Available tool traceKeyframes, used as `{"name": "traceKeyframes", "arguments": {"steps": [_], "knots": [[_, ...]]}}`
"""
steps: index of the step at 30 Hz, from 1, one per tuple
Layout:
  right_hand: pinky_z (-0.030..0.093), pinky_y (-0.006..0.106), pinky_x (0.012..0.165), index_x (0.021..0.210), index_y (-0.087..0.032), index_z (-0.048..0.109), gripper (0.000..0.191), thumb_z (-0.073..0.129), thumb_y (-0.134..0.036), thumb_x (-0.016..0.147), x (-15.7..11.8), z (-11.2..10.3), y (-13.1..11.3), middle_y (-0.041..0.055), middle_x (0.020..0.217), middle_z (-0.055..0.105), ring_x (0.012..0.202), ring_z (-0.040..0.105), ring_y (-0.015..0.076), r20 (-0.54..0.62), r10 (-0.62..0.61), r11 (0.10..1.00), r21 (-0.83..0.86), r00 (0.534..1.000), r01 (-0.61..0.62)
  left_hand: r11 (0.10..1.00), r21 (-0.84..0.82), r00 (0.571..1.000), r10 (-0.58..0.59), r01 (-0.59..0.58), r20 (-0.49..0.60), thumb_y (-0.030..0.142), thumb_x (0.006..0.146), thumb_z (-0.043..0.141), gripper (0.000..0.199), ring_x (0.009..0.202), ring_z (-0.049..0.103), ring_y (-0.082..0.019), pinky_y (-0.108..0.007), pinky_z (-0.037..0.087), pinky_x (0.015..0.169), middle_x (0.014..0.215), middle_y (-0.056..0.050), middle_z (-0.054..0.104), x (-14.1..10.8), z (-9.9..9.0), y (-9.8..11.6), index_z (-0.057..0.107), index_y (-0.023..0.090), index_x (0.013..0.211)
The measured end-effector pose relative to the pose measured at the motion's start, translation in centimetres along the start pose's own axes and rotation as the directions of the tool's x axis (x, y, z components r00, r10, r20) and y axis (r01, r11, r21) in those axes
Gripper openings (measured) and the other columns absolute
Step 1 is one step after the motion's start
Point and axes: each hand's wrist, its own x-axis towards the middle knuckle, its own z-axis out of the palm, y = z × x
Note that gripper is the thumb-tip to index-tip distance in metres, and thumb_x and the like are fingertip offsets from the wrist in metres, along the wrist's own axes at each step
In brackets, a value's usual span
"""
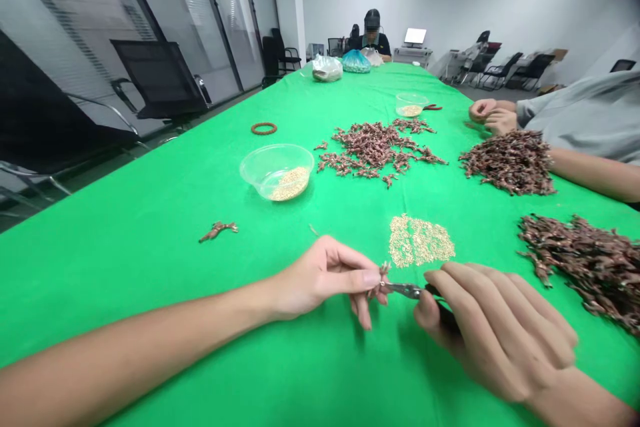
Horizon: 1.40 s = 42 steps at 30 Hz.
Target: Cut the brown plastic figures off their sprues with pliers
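My left hand (pixel 345 273) pinches a small reddish-brown knotted piece (pixel 384 280) between thumb and fingers. Wrapped round the dark handles of a pair of pliers (pixel 406 290), my right hand (pixel 495 327) holds their metal tips against that piece. Just beyond the hands, small beige beads (pixel 423 240) lie spread in a flat patch on the green cloth (pixel 200 333). One loose brown piece (pixel 218 231) rests to the left. A clear plastic bowl (pixel 277 170) with more beads in it stands farther back.
Brown piles lie at the centre (pixel 373 147), right (pixel 510 161) and near right (pixel 590 267). A brown ring (pixel 264 128), a second bowl (pixel 411 105), red-handled pliers (pixel 433 107) and bags (pixel 327 68) lie beyond. A person's hands (pixel 493 115) are at right; another person (pixel 373 37) sits at the far end.
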Motion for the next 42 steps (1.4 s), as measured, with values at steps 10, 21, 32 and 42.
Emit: {"name": "traceKeyframes", "arguments": {"steps": [10, 21, 32, 42], "knots": [[0.049, 0.037, 0.064, 0.089, -0.008, 0.074, 0.024, 0.081, -0.023, 0.071, -0.5, -0.1, 0.1, 0.0092, 0.071, 0.075, 0.063, 0.066, 0.0230, -0.041, -0.094, 0.995, -0.026, 0.995, 0.093, 1.000, -0.012, 1.000, 0.014, -0.014, 0.002, 0.029, 0.087, 0.071, 0.021, 0.051, 0.069, -0.013, -0.022, 0.054, 0.056, 0.082, -0.009, 0.075, 0.1, -0.2, -0.5, 0.076, 0.009, 0.084], [0.036, 0.025, 0.048, 0.067, -0.018, 0.060, 0.022, 0.057, -0.023, 0.089, 1.1, -0.4, -2.1, -0.0027, 0.056, 0.056, 0.046, 0.048, 0.0086, 0.420, 0.518, 0.709, 0.276, 0.745, -0.649, 0.993, 0.021, 0.990, 0.121, -0.120, -0.076, 0.021, 0.086, 0.073, 0.015, 0.073, 0.075, -0.017, -0.025, 0.060, 0.070, 0.090, -0.011, 0.076, -0.2, 0.2, -1.2, 0.079, 0.010, 0.095], [0.024, 0.027, 0.045, 0.057, -0.019, 0.052, 0.040, 0.043, -0.037, 0.092, 1.3, -0.2, -0.9, -0.0031, 0.051, 0.043, 0.048, 0.034, 0.0105, 0.959, 0.280, 0.031, 0.034, 0.042, -0.999, 0.945, 0.258, 0.969, 0.229, -0.200, -0.089, 0.020, 0.089, 0.068, 0.019, 0.082, 0.073, -0.020, -0.032, 0.056, 0.087, 0.086, -0.014, 0.078, -0.2, 0.6, -0.5, 0.079, 0.005, 0.095], [0.049, 0.034, 0.067, 0.092, -0.007, 0.068, 0.015, 0.069, -0.013, 0.079, 0.0, 0.3, -0.8, 0.0120, 0.081, 0.073, 0.073, 0.066, 0.0231, 0.110, 0.186, 0.960, 0.194, 0.977, -0.204, 0.995, 0.046, 0.990, 0.091, -0.087, -0.105, 0.027, 0.088, 0.071, 0.020, 0.072, 0.075, -0.016, -0.023, 0.058, 0.071, 0.083, -0.010, 0.079, -0.2, 0.1, -0.8, 0.079, 0.011, 0.097]]}}
